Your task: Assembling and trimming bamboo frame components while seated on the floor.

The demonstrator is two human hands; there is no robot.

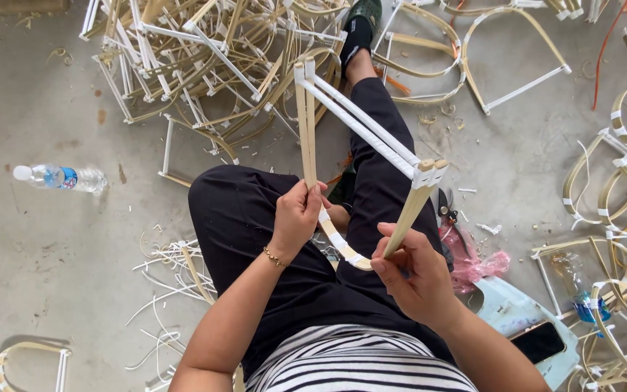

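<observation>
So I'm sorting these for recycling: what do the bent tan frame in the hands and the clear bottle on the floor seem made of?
Bent tan frame: probably split bamboo or rattan, matte with straw-coloured grain, its joints wrapped in white tape.
Clear bottle: likely thin plastic, glossy and see-through, with a white cap.

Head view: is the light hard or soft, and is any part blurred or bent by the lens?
In the head view the light is soft and even, with only faint shadows on the floor. The left hand, right hand and the frame they hold look sharp. The bottle shows small glare. Toward the picture's edges the scene looks slightly stretched by a wide lens.
</observation>
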